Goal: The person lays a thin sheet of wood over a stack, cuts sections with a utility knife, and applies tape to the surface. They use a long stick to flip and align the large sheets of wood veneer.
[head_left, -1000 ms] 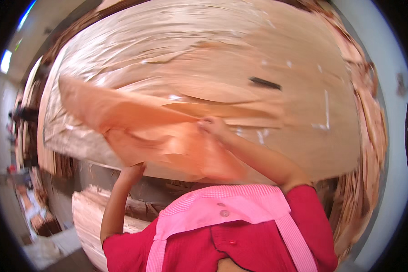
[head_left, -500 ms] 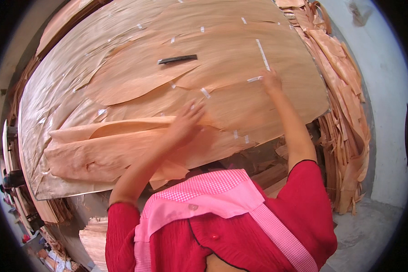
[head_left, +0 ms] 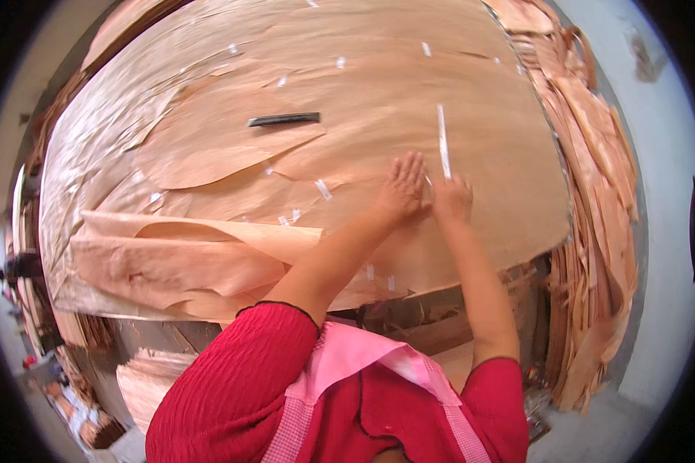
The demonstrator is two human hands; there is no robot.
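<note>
Pale tan veneer sheets [head_left: 502,139], crossed by short white tape pieces [head_left: 323,190], cover the wide work surface. My left hand [head_left: 401,187] lies flat on them right of centre, fingers stretched out. Just right of it, my right hand [head_left: 452,199] is curled down at the lower end of a long white strip [head_left: 443,139]; what its fingers hold is too small to make out. A black bar-shaped object [head_left: 284,119] rests left of centre. A loose, folded peach veneer piece [head_left: 162,262] lies along the near left edge.
Ragged veneer stacks [head_left: 594,193] line the right side, beside a pale wall [head_left: 660,231]. Another veneer stack [head_left: 150,386] stands below the surface's near left edge. A dark, indistinct shape [head_left: 19,265] is at the far left.
The peach piece, earlier lifted by both hands, now lies at the near left. My left hand has moved rightward across the veneer; my right hand has come down beside it from the piece's earlier spot.
</note>
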